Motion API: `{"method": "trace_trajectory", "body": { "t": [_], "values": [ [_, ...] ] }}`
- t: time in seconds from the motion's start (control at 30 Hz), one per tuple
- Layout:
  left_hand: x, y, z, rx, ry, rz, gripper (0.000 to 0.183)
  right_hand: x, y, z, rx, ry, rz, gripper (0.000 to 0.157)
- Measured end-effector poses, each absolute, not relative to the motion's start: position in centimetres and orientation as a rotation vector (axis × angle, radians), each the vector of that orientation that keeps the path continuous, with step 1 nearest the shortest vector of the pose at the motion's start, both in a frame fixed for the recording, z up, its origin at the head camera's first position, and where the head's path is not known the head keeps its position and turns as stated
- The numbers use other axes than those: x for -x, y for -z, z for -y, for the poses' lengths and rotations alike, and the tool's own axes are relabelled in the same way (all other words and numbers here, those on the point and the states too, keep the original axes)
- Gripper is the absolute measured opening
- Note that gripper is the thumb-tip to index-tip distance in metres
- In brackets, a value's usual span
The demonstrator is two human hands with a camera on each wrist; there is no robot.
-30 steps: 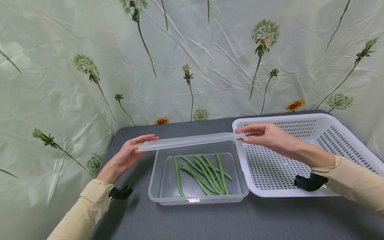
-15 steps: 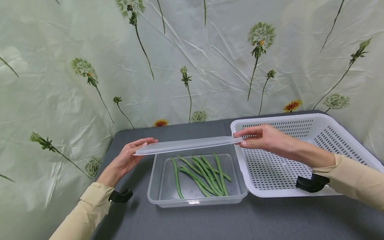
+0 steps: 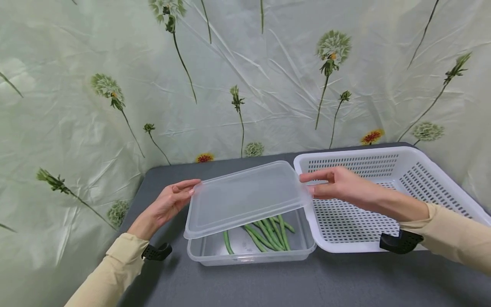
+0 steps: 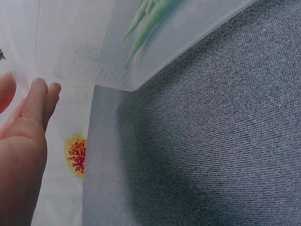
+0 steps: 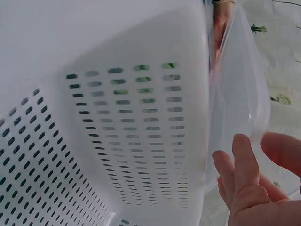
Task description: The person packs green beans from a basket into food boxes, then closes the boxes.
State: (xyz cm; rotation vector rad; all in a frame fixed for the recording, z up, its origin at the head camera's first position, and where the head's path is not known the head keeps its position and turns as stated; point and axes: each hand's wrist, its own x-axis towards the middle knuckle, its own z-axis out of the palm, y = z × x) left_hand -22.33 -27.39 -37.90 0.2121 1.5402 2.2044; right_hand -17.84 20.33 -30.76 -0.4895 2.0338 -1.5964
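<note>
A translucent plastic lid (image 3: 249, 196) hangs tilted over a clear plastic container (image 3: 253, 257), its near edge lower on the left. My left hand (image 3: 168, 204) pinches the lid's left edge between thumb and fingers. At the opposite edge, my right hand (image 3: 337, 185) pinches it the same way. Several green beans (image 3: 268, 234) lie inside the container, partly covered by the lid. In the left wrist view, bean tips (image 4: 143, 40) show through the container wall. The right wrist view has the lid (image 5: 240, 89) beside the fingers of my right hand (image 5: 254, 188).
A white perforated basket (image 3: 356, 246) stands right of the container, under my right forearm, close against the container's side. Grey cloth (image 3: 230, 288) covers the table. Behind it hangs a pale curtain (image 3: 215, 85) printed with flowers.
The lid has tilted from nearly edge-on, so its broad face now shows and its near edge has dropped over the container. Both hands have lowered slightly and still hold it.
</note>
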Motion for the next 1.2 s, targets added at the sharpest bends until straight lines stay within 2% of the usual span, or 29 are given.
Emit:
{"method": "trace_trajectory", "body": {
  "t": [0.37, 0.5, 0.63, 0.83, 1.2],
  "values": [
    [22.6, 37.9, 27.6, -0.226, -2.117, -1.680, 0.056, 17.0, 31.1, -19.8, 0.561, 1.503, -2.088, 0.067],
    [22.5, 38.0, 27.9, -0.250, -2.099, -1.683, 0.056, 16.5, 30.9, -19.6, 0.604, 1.446, -2.140, 0.069],
    [22.4, 38.2, 28.3, -0.289, -2.088, -1.696, 0.056, 16.2, 30.6, -19.4, 0.605, 1.447, -2.104, 0.067],
    [22.4, 38.3, 28.7, -0.303, -2.086, -1.725, 0.055, 15.8, 29.9, -19.1, 0.522, 1.544, -1.942, 0.052],
    [22.6, 38.1, 29.1, -0.305, -2.117, -1.671, 0.045, 13.7, 28.2, -17.9, 0.482, 1.494, -1.846, 0.057]
  ]
}}
